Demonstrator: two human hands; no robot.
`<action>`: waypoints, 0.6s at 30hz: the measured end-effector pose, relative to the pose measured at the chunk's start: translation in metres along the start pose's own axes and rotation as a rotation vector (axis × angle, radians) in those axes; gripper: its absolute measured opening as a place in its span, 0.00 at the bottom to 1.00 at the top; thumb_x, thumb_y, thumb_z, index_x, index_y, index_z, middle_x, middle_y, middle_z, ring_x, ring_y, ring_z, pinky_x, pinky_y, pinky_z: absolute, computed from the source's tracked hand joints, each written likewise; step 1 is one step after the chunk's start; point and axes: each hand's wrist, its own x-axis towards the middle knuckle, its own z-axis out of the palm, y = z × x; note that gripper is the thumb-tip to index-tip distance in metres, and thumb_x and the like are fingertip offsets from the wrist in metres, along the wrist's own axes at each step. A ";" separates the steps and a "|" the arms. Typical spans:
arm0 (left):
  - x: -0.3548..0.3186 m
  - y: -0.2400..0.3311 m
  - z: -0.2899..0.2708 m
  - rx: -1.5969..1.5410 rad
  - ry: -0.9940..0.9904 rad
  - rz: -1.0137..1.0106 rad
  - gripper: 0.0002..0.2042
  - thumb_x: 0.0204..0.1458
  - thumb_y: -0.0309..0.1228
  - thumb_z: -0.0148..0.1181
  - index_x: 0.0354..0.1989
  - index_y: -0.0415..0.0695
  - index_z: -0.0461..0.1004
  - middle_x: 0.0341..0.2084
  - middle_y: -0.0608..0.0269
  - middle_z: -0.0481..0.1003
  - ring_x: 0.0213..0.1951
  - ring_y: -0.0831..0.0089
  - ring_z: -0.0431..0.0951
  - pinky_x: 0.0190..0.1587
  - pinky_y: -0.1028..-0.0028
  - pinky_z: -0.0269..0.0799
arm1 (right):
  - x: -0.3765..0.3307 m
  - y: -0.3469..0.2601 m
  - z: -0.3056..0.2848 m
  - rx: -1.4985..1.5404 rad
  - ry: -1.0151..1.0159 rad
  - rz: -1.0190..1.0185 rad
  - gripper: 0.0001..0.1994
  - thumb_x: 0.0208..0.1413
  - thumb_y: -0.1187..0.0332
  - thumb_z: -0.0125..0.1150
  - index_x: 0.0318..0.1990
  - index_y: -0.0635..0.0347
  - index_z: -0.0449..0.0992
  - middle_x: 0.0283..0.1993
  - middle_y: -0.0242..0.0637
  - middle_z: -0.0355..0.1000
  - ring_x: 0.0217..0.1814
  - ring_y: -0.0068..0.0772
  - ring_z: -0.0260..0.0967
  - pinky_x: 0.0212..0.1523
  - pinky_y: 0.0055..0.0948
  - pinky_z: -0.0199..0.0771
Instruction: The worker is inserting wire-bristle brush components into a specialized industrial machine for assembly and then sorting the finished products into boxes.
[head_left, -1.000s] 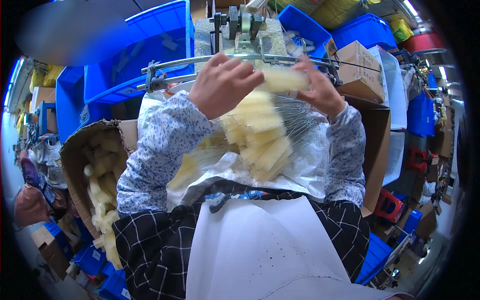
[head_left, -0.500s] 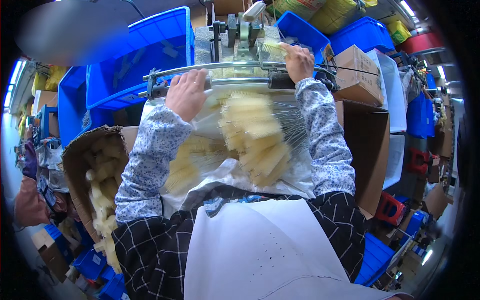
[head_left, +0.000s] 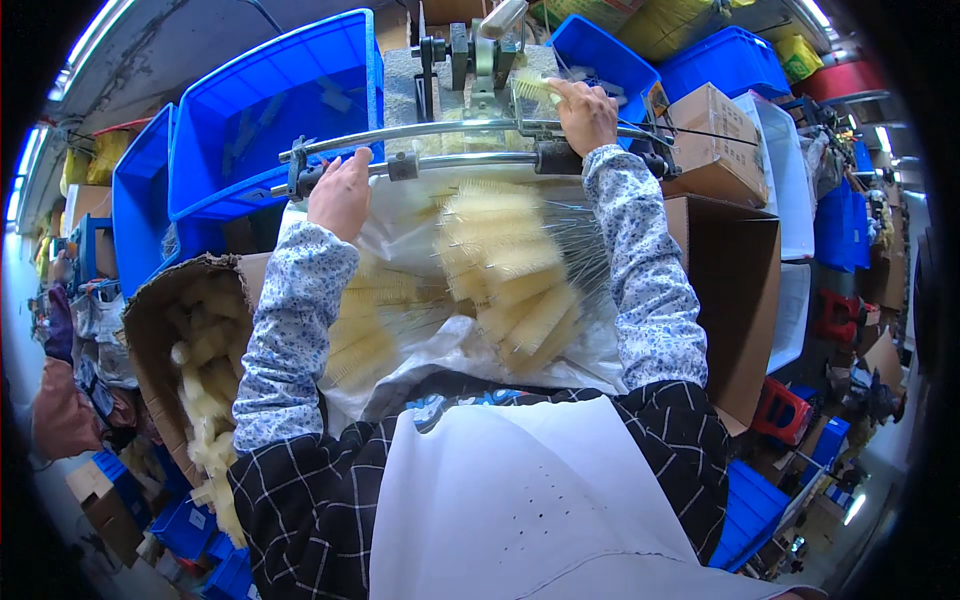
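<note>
At the left end of the metal machine, my left hand (head_left: 341, 196) has its fingers curled over the lower metal rod (head_left: 450, 161). Beside the machine's centre my right hand (head_left: 586, 112) pinches a small pale-yellow bristle brush (head_left: 533, 87), whose bristles stick out to the left of the fingers. Below the rods lies a pile of cream bristle brushes (head_left: 505, 255) with thin wire stems pointing right. More of these brushes (head_left: 365, 325) rest to the left, partly under my left sleeve. A white plastic sheet (head_left: 445, 352) lies beneath them across my lap.
A large blue bin (head_left: 275, 110) stands at the far left, and a smaller blue bin (head_left: 605, 62) behind my right hand. A torn cardboard box (head_left: 150, 345) full of brushes is on my left. An open carton (head_left: 728, 300) and a closed carton (head_left: 715, 135) stand on my right.
My left hand has moved left along the rod, uncovering a dark collar on it. My right hand has shifted slightly left and up, still holding the brush.
</note>
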 end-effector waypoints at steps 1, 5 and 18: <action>0.000 0.002 -0.001 -0.002 0.018 -0.008 0.11 0.45 0.23 0.43 0.40 0.39 0.60 0.35 0.49 0.71 0.42 0.57 0.70 0.50 0.67 0.61 | 0.000 0.002 0.002 0.019 -0.017 0.006 0.16 0.44 0.71 0.51 0.42 0.39 0.72 0.35 0.30 0.69 0.41 0.34 0.62 0.43 0.35 0.57; 0.003 0.007 -0.005 0.012 -0.001 -0.060 0.09 0.47 0.22 0.42 0.38 0.39 0.60 0.32 0.49 0.72 0.39 0.57 0.72 0.45 0.68 0.66 | 0.009 0.015 0.009 -0.047 -0.009 -0.063 0.17 0.45 0.72 0.49 0.43 0.38 0.71 0.37 0.28 0.68 0.44 0.33 0.61 0.45 0.36 0.55; -0.028 0.012 -0.026 0.099 0.193 0.289 0.18 0.42 0.27 0.53 0.43 0.42 0.58 0.40 0.52 0.68 0.45 0.57 0.67 0.51 0.67 0.58 | -0.005 0.050 0.002 -0.251 0.028 0.049 0.27 0.43 0.59 0.54 0.54 0.49 0.58 0.51 0.33 0.58 0.57 0.36 0.50 0.53 0.44 0.47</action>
